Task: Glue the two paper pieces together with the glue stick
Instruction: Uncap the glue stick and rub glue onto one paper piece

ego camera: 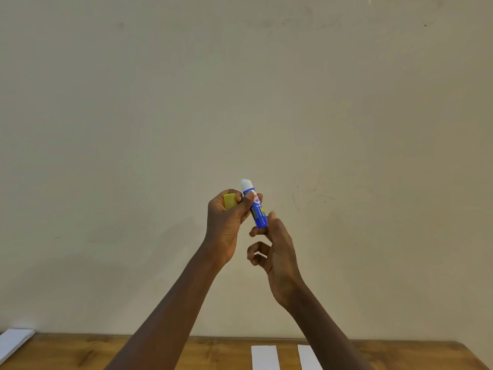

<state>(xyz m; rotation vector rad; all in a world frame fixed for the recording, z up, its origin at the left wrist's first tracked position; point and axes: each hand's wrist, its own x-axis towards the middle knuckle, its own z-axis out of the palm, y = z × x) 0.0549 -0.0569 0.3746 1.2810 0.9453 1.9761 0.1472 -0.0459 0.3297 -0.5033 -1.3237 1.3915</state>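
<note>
A blue glue stick point(258, 210) is held upright in the air in front of the wall, uncapped, with its white glue tip showing at the top. My left hand point(226, 228) grips its yellow cap point(230, 201) in the fingers while the thumb presses on the upper part of the tube. My right hand point(278, 252) pinches the tube's lower end with fingertips and thumb. Two white paper strips point(265, 357) point(308, 358) lie side by side on the wooden table point(186, 353) below, partly behind my right forearm.
A stack of white paper point(14, 343) lies at the table's far left corner. A plain beige wall point(240, 102) fills most of the view behind the hands. The table's back edge runs along the wall.
</note>
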